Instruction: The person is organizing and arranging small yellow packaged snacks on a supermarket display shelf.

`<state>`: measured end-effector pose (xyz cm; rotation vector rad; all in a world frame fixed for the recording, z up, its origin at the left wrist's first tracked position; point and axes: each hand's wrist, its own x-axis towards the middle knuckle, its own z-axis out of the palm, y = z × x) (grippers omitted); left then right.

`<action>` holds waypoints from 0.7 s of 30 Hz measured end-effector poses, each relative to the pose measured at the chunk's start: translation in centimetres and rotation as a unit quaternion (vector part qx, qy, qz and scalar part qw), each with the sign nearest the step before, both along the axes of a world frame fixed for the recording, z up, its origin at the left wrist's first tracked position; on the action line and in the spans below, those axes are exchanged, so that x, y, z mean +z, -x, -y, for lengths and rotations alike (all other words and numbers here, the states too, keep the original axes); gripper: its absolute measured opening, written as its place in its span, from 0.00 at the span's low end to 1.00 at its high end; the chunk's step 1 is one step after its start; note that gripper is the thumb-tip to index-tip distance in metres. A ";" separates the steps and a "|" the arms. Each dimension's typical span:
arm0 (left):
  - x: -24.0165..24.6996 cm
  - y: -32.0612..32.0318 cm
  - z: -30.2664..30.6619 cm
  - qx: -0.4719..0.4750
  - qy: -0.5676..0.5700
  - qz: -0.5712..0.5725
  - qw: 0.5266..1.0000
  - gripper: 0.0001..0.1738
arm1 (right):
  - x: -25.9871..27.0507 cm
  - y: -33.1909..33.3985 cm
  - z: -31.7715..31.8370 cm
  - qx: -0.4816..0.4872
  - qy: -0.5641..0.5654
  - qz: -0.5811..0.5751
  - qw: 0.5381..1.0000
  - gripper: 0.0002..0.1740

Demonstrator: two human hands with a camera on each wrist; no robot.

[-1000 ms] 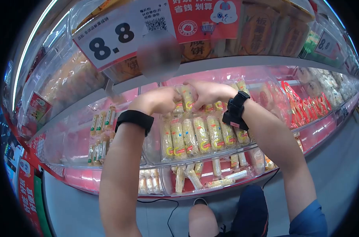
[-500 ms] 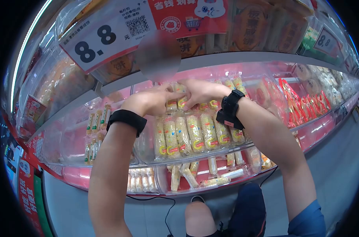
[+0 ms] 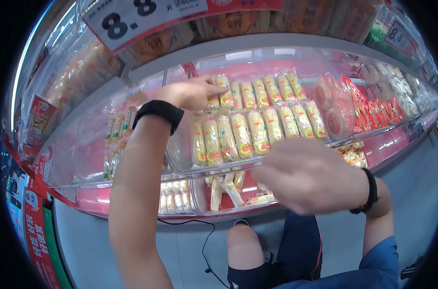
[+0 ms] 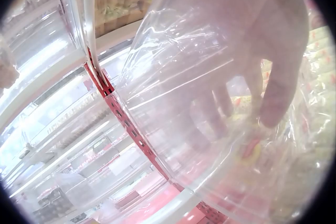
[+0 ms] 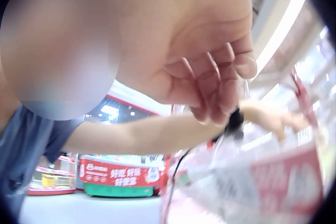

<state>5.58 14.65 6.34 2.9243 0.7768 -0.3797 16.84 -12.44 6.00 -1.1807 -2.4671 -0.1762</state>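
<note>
In the head view, two rows of clear-wrapped yellow packets lie in a clear bin, a back row (image 3: 248, 94) and a front row (image 3: 240, 136). My left hand (image 3: 194, 93) is over the back row's left end, its index finger stretched across a packet (image 3: 225, 98). The left wrist view catches the left hand (image 4: 231, 35) through clear plastic, fingers spread and pointing down; whether it touches a packet is unclear. My right hand (image 3: 309, 174), blurred, is raised in front of the bin. In the right wrist view the right hand (image 5: 194, 40) has loosely curled, empty fingers.
Red packets (image 3: 378, 115) lie in a bin to the right, green-labelled ones (image 3: 117, 126) to the left. A lower bin has loose packets (image 3: 233, 192). A grey shelf edge (image 3: 257, 40) runs above the bins. A black cable (image 3: 212, 236) trails on the floor.
My right hand has left the back row and come back toward me, down and right. My left hand remains at the row's left end. The head view has shifted, with the price sign now higher.
</note>
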 end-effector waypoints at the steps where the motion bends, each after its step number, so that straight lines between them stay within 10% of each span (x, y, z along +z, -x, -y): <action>1: -0.2 0.0 -0.1 0.007 -0.007 -0.003 1.000 0.43 | -1.6 0.5 1.0 0.013 0.090 0.034 0.995 0.13; 11: -0.5 -0.1 -0.4 0.002 -0.006 0.008 1.000 0.45 | -19.3 -2.2 -9.1 -0.187 0.539 0.084 0.817 0.27; 21: -0.1 -0.2 0.4 0.016 -0.010 -0.007 1.000 0.44 | -20.2 -1.7 -7.6 -0.208 0.388 0.039 0.897 0.18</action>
